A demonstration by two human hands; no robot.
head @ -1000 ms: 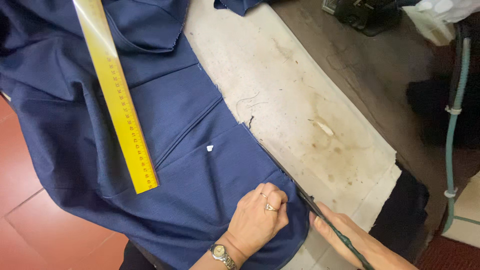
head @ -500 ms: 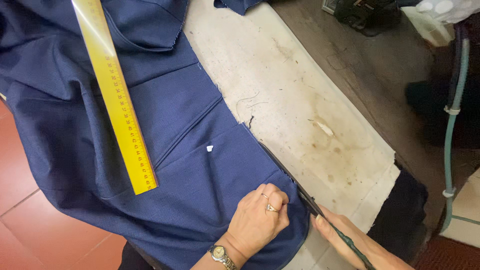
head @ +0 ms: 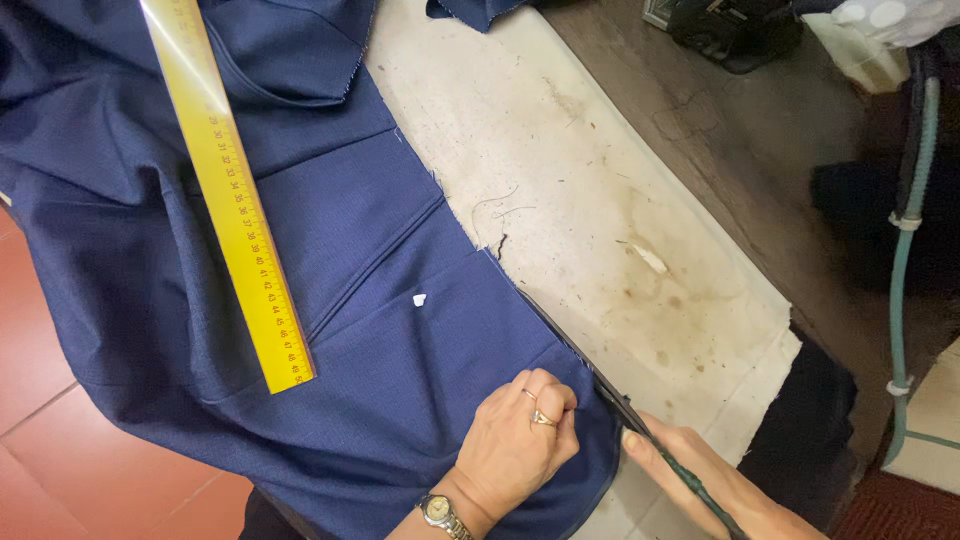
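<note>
Dark blue fabric (head: 330, 250) lies spread over a stained white table cover (head: 600, 220), hanging off the near side. My left hand (head: 520, 440), with rings and a wristwatch, presses fingers-curled on the cloth near its right edge. My right hand (head: 700, 480) grips dark scissors (head: 620, 405), whose blades run along the fabric's edge. A small white chalk piece (head: 419, 299) rests on the cloth. A long yellow ruler (head: 230, 190) lies diagonally across the fabric.
A red tiled floor (head: 40, 400) shows at the lower left. A green hose (head: 905, 290) hangs at the right. Dark objects (head: 730, 30) sit on the brown tabletop (head: 760, 150) at the far end. A white chalk sliver (head: 650, 258) lies on the cover.
The scissors and my right hand have edged slightly forward along the fabric's edge. My left hand stays pressed on the cloth.
</note>
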